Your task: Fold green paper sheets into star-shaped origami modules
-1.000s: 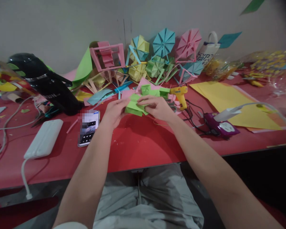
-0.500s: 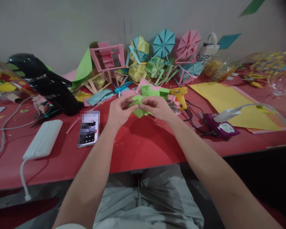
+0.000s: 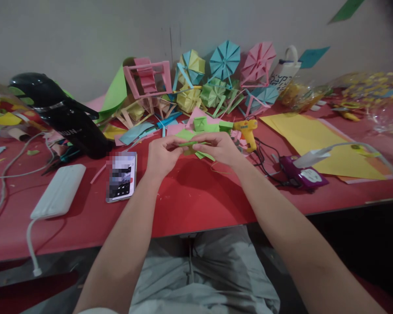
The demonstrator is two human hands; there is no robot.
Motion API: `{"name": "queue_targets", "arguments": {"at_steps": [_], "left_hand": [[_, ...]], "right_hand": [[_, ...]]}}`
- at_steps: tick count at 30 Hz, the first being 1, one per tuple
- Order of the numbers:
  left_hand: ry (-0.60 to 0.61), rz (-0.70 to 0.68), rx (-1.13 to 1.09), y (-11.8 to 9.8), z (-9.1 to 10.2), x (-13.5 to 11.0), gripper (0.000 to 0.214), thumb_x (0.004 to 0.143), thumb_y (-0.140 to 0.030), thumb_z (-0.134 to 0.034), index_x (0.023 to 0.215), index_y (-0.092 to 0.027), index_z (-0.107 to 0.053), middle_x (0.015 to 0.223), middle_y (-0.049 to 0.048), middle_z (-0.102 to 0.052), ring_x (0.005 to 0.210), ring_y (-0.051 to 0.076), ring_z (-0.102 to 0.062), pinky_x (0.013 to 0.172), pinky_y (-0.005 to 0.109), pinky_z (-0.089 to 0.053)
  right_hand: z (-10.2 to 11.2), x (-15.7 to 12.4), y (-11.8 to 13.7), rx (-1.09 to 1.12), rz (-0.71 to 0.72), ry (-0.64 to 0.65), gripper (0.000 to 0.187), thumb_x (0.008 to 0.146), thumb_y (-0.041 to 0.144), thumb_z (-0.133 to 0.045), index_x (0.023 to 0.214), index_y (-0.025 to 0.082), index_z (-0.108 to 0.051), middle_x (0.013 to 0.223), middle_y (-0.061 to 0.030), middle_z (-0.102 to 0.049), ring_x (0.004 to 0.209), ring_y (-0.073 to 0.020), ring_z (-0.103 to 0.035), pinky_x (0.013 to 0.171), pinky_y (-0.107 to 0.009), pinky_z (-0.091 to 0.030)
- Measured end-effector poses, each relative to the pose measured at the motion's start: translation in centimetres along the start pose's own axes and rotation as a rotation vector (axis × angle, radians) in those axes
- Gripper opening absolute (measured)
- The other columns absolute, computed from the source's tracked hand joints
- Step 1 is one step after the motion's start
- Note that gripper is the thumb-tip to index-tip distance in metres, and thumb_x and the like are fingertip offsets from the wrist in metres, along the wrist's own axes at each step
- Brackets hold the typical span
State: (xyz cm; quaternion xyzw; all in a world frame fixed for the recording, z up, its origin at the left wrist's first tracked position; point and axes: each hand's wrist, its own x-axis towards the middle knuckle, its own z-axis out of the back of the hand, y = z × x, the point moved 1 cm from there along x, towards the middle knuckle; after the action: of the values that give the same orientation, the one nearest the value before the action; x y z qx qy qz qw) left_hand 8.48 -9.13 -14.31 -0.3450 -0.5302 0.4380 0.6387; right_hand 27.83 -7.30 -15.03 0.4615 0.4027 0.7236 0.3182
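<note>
Between my two hands is a folded piece of green paper (image 3: pixel 190 144), seen nearly edge-on above the red table. My left hand (image 3: pixel 165 153) pinches its left end between thumb and fingers. From the other side my right hand (image 3: pixel 218 148) grips the right end the same way, its fingers partly hiding the paper. Just beyond the fingertips lie more folded green paper pieces (image 3: pixel 200 124) on pink paper. A yellow glue gun (image 3: pixel 247 131) rests close to the right hand's far side.
Folded paper wheels (image 3: pixel 225 59) line the wall. On the left are a black bottle (image 3: pixel 65 117), a phone (image 3: pixel 122 176) and a white power bank (image 3: pixel 59 192). A purple power socket (image 3: pixel 303 172) with cables and yellow paper sheets (image 3: pixel 314 139) lie right.
The green paper has turned from showing its broad face to nearly edge-on. Both hands still hold it, with the fingers stretched straighter along its upper side.
</note>
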Motion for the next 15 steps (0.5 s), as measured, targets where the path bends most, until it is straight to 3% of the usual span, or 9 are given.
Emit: {"name": "queue_targets", "arguments": {"at_steps": [15], "left_hand": [[0.029,0.017,-0.032,-0.1,-0.16,-0.1,0.028,0.064,-0.037,-0.089,0.082,-0.017,-0.08,0.087,0.0073,-0.08,0.084,0.022,-0.075,0.083,0.034,-0.061]], "right_hand": [[0.2,0.01,0.24,-0.042,0.012,-0.091,0.026,0.077,0.047,-0.081,0.082,0.022,-0.081,0.088,-0.006,-0.078,0.083,-0.0194,-0.07,0.078,-0.034,-0.055]]}}
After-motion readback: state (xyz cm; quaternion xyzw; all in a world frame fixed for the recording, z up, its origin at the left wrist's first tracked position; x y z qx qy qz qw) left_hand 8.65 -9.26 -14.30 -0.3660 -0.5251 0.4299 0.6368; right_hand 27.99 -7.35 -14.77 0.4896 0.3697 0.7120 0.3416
